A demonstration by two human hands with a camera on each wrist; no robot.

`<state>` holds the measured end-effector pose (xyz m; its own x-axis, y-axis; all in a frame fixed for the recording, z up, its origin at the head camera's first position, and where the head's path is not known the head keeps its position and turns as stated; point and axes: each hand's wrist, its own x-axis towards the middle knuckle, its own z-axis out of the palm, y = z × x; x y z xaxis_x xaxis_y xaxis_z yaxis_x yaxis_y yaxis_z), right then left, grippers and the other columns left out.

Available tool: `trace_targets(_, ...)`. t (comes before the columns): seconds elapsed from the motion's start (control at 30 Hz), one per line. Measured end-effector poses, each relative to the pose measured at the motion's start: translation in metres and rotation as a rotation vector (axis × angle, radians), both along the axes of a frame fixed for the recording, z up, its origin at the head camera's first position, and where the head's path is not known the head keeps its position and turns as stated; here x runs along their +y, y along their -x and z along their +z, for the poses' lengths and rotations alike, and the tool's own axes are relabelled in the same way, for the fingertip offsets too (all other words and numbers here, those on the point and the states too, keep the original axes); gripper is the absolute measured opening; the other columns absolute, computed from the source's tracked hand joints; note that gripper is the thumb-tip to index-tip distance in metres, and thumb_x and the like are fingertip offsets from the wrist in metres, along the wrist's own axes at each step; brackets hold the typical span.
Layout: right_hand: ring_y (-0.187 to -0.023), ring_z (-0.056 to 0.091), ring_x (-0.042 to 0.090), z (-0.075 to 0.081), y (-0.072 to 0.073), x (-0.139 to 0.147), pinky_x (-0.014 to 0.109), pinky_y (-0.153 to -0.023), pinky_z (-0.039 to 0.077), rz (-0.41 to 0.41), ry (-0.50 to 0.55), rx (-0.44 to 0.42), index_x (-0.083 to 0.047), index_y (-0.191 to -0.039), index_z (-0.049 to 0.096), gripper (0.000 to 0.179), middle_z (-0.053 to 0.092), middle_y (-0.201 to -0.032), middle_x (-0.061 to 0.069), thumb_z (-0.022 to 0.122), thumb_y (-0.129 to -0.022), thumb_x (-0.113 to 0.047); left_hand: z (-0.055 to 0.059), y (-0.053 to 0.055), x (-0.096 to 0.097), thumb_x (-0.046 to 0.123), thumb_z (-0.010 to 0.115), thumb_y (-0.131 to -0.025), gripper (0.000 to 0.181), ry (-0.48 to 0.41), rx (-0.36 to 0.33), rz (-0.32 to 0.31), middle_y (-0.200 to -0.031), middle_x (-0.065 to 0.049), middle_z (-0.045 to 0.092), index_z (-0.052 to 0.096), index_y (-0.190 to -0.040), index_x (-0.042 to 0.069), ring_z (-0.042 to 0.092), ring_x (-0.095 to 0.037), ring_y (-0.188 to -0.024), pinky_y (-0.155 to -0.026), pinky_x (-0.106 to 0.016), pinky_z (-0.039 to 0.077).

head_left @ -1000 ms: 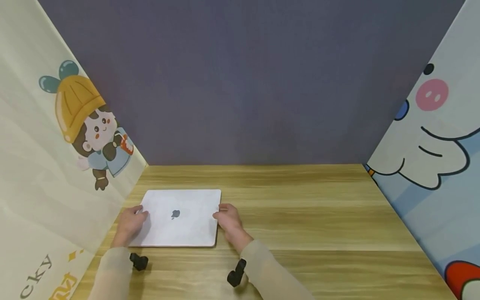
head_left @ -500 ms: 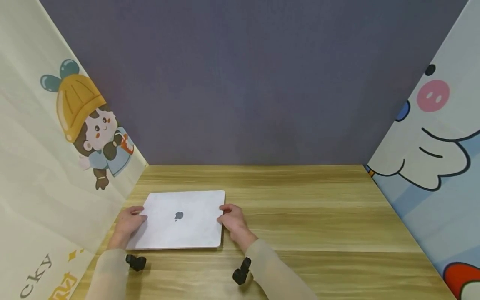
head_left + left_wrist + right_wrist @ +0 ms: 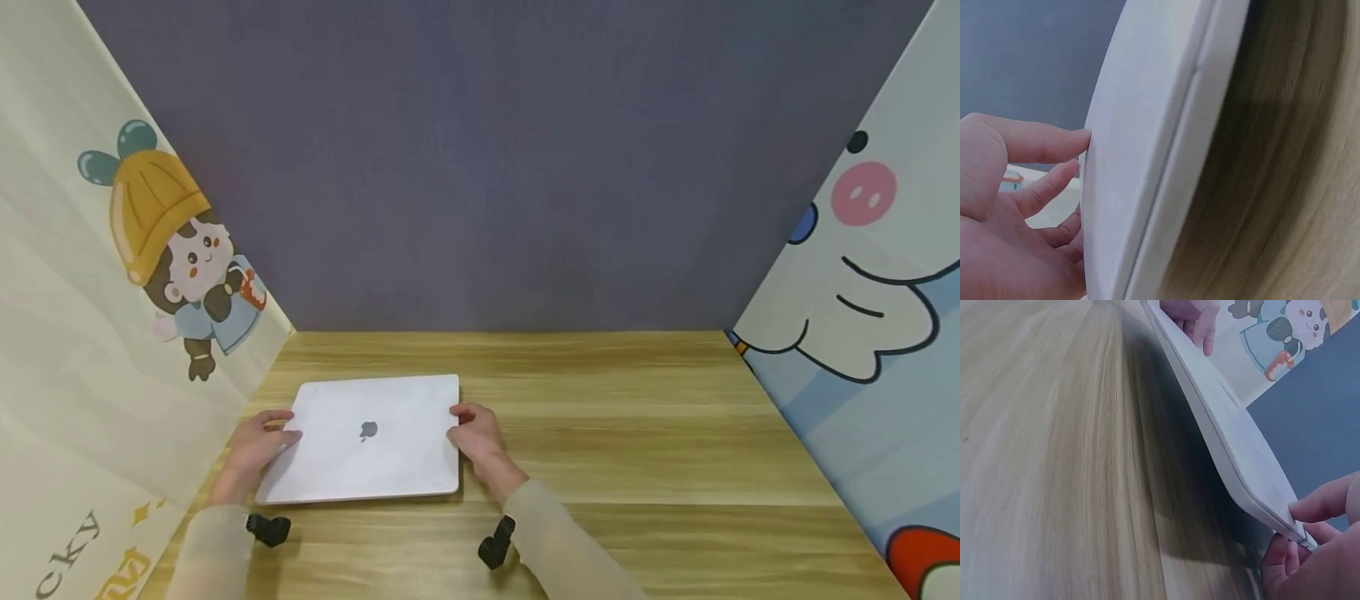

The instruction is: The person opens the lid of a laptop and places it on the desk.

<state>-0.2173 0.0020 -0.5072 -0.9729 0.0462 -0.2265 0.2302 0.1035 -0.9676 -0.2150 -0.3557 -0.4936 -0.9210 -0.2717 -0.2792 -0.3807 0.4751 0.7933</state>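
Observation:
A closed silver laptop [image 3: 330,462] with a dark apple logo [image 3: 368,430] lies lid up between both hands, at the left part of the wooden table. My left hand [image 3: 255,443] pinches its left edge, thumb on the lid and the other fingers at the side. On the opposite edge, my right hand [image 3: 480,435] pinches with the thumb on top and fingers curled beneath, as the right wrist view shows. Under the laptop's front edge [image 3: 1200,419] a dark gap and shadow show, so it is held above the wood. The left fingertips' undersides are hidden behind the laptop.
The wooden table [image 3: 637,433] stretches away to the right. A dark grey wall [image 3: 510,167] closes off the back. Printed panels flank both sides, with the left panel [image 3: 90,400] close beside my left hand. Black wrist cameras [image 3: 268,530] sit below the laptop.
The laptop has shifted to the right with both hands gripping it, its right side now slightly higher in the head view than its left. Both grips stay the same.

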Motion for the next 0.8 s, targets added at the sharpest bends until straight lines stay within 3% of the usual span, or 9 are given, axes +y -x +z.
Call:
trace_targets(0.33,-0.090,0.050,0.024,-0.005,0.002,0.021,0.025,-0.066,0.046,0.019,-0.012,0.037,0.001,-0.112,0.070,0.047,0.057,-0.100,0.013,0.060,-0.069,0.015,-0.004,-0.004,0.012,0.014,0.069,-0.094,0.056,0.010,0.020,-0.056,-0.129,-0.028,0.046,0.045,-0.140,-0.007,0.048,-0.037,-0.109,-0.083,-0.039,0.045)
trace_targets(0.57,-0.089,0.049,0.024,-0.009,0.004,0.039,0.025,-0.064,0.046,0.036,-0.038,0.030,0.000,-0.112,0.070,0.043,0.056,-0.100,0.012,0.064,-0.071,0.012,-0.001,-0.008,0.024,0.015,0.070,-0.095,0.056,0.000,0.028,-0.114,-0.132,-0.026,0.047,0.046,-0.141,-0.006,0.047,-0.036,-0.112,-0.088,-0.041,0.045)
trace_targets(0.8,-0.091,0.050,0.025,-0.004,0.006,0.056,0.026,-0.068,0.047,0.036,-0.051,0.039,0.002,-0.114,0.068,0.043,0.056,-0.102,0.015,0.066,-0.072,0.012,0.003,-0.008,0.034,0.013,0.070,-0.093,0.053,-0.037,0.063,-0.177,-0.126,-0.021,0.048,0.049,-0.139,-0.005,0.046,-0.031,-0.108,-0.082,-0.033,0.044)
